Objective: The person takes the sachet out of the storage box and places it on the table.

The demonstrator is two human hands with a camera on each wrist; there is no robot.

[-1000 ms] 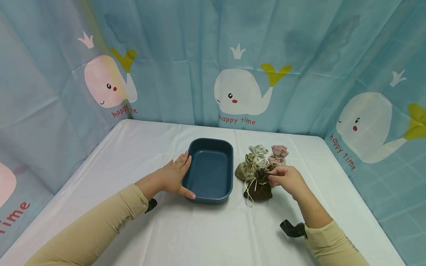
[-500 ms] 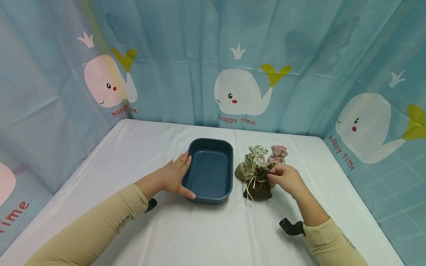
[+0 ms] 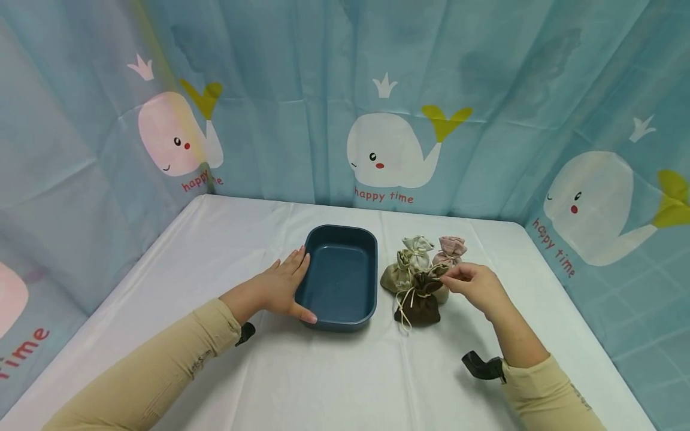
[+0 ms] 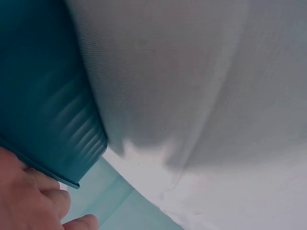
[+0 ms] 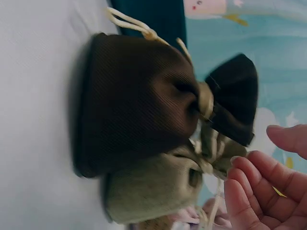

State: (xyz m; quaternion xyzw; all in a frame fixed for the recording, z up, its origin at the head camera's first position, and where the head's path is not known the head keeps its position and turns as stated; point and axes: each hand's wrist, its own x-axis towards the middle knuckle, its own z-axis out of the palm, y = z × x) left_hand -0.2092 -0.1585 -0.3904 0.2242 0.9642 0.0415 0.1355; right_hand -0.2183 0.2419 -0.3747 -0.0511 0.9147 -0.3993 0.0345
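My left hand (image 3: 280, 284) rests with spread, straight fingers along the left rim of a dark blue rectangular dish (image 3: 339, 281). On the dish's right stands a cluster of small drawstring pouches. In front is a dark brown pouch (image 3: 417, 308), its neck tied with cream cord; a grey-olive pouch (image 5: 148, 187) sits right behind it, partly hidden. My right hand (image 3: 477, 287) is at the cluster's right side. In the right wrist view its thumb and fingers are apart, the fingertips close to the grey-olive pouch's top; whether they touch it I cannot tell.
Also in the cluster are a green pouch (image 3: 396, 275), a pale whitish pouch (image 3: 418, 251) and a pink pouch (image 3: 450, 250). All stand on a white tablecloth (image 3: 323, 383). A blue curtain (image 3: 269, 149) with whale prints encloses the table's back and sides.
My right hand has drawn back slightly to the right, away from the brown pouch's top, which it was touching. The brown pouch still stands in place. My left hand and the dish have not moved.
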